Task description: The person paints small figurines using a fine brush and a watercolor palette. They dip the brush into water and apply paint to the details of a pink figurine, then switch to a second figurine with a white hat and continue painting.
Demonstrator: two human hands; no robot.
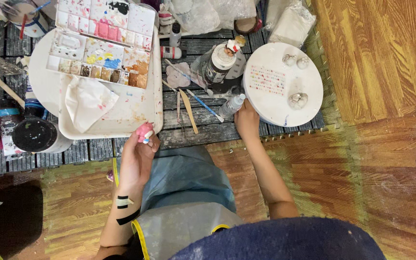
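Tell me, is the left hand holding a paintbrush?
No, the left hand holds a small pink and white figurine in its fingertips, and the brushes lie on the floor mat.

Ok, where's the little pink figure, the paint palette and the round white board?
Little pink figure (pixel 145 132), head view, its pink body.
Paint palette (pixel 103 43), head view, middle paint wells.
Round white board (pixel 275 103), head view, bare white surface.

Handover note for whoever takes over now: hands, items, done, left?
Left hand: raised, holding a small pink and white figurine near the tray's front edge.
Right hand: on a small clear bottle beside the round white board.
Paint palette and crumpled cloth lie on the white tray.
Done: the figurine is partly pink.
Left: three pale unpainted pieces on the board.
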